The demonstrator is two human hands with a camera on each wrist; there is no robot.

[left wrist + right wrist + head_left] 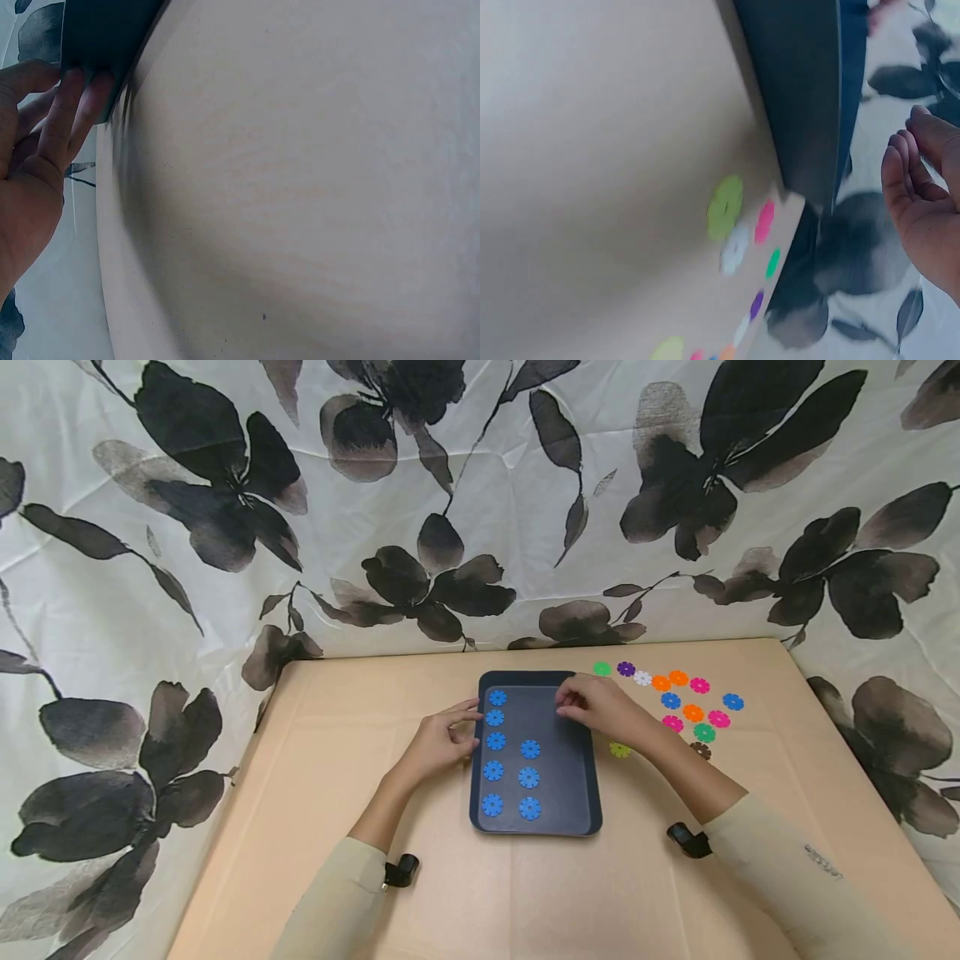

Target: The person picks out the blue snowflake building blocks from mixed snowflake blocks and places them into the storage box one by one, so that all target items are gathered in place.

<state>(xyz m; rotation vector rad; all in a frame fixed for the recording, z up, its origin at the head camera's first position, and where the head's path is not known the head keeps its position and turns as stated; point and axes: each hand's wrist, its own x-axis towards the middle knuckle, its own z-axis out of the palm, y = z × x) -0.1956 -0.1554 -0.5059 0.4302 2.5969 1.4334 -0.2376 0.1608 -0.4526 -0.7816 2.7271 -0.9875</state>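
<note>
A dark grey tray lies on the table, holding several blue notched discs in two columns, the left one longer. My left hand is at the tray's left side; in the left wrist view its fingertips touch the outer wall. Over the tray's upper right part is my right hand, its fingers bent and the tips close together. In the right wrist view this hand shows no disc between thumb and fingers, though the tips are blurred.
Right of the tray, loose discs in several colours lie scattered, among them an orange disc, a blue disc and a yellow-green disc near the tray's edge. A floral cloth hangs behind the tan table.
</note>
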